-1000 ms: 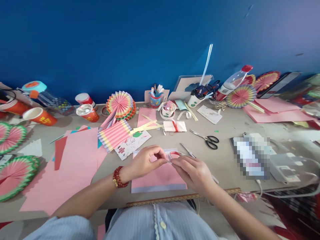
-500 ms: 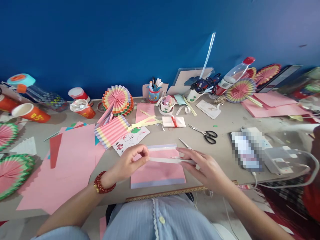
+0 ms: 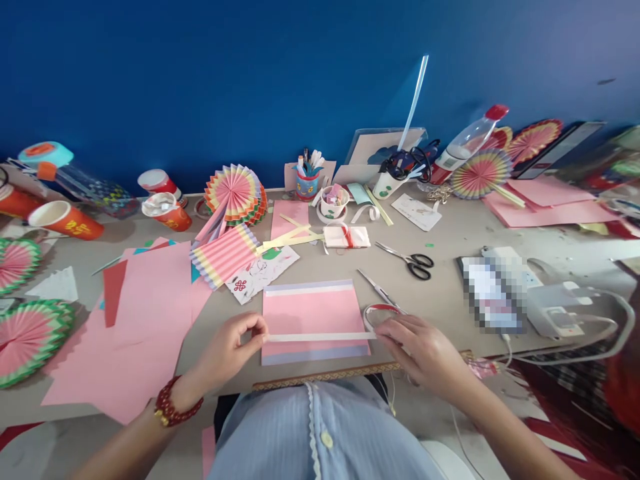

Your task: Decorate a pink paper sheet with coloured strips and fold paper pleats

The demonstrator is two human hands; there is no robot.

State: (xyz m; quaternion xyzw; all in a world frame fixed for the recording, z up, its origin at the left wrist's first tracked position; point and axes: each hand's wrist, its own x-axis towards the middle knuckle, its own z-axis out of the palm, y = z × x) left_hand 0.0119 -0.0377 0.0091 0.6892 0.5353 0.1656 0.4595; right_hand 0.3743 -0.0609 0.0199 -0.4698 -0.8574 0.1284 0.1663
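Observation:
My left hand (image 3: 239, 347) is closed, its thumb and fingertips pinching one end of a white tape strip (image 3: 320, 337). The strip is stretched level across the lower part of a pink paper sheet (image 3: 310, 313) with lilac bands along its top and bottom edges. At the other end, my right hand (image 3: 417, 343) is closed on the tape, beside a thin ring with a red inside that looks like the tape roll (image 3: 380, 311). Whether the strip touches the paper I cannot tell. Just behind the right hand lies a slim knife-like tool (image 3: 377, 288), partly hidden.
Black-handled scissors (image 3: 417, 261) lie behind the right hand. To the left are large pink sheets (image 3: 150, 313) and a pleated striped paper (image 3: 226, 257). A phone (image 3: 493, 293) and a power strip (image 3: 555, 307) are at right. Folded fans (image 3: 234, 193), cups and a bottle (image 3: 467, 143) line the wall.
Both hands have moved apart and down toward the near edge of the pink sheet. The tape between them is longer, and the red-lined ring now shows at the right hand.

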